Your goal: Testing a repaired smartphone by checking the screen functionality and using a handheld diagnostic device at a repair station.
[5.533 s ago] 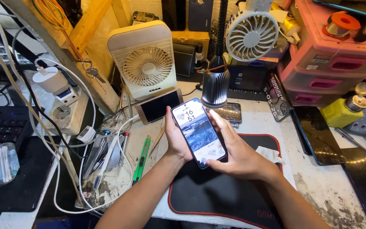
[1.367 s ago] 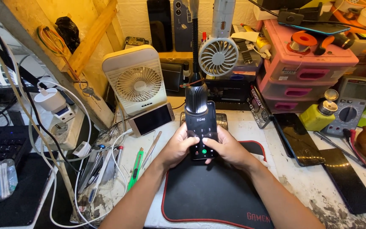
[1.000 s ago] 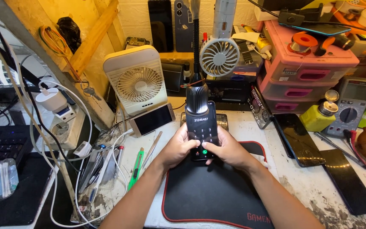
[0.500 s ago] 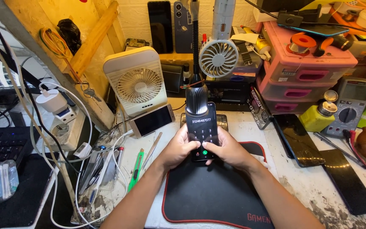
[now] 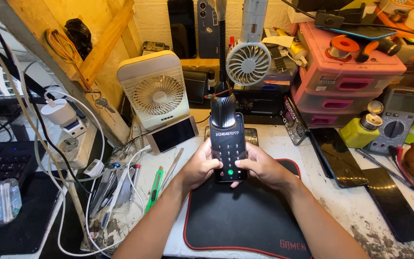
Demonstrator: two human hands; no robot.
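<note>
Holding a black smartphone (image 5: pixel 227 147) upright between both hands, above the far edge of a black mouse mat (image 5: pixel 245 211) with red trim, on a worn white table (image 5: pixel 355 206). Screen facing the camera, showing a dark dial pad with a row of digits on top and a green call button low down. Left hand (image 5: pixel 198 168) wrapping the phone's left edge, fingers behind, thumb lying near the lower screen. Right hand (image 5: pixel 262 168) closing round the right edge, thumb pressing or hovering just beside the green button; contact too fine to tell. Both hands narrowly closed on the phone, forearms running in from the bottom of the view.

Standing right behind the phone: a black lamp head (image 5: pixel 222 106) on a gooseneck. Leaning behind left: a cream box fan (image 5: pixel 153 91), with a second phone (image 5: pixel 173 135) propped against its base. Sitting further back: a small round white fan (image 5: pixel 249 64). Stacking at right: pink plastic drawers (image 5: pixel 346 81), a yellow bottle (image 5: pixel 362 129) and a grey multimeter (image 5: pixel 398 122) beside them. Lying on the table right of the mat: two dark glass panels (image 5: pixel 334 156). Lying left of the mat: a green utility knife (image 5: pixel 154 187) among white cables (image 5: pixel 73 192).
</note>
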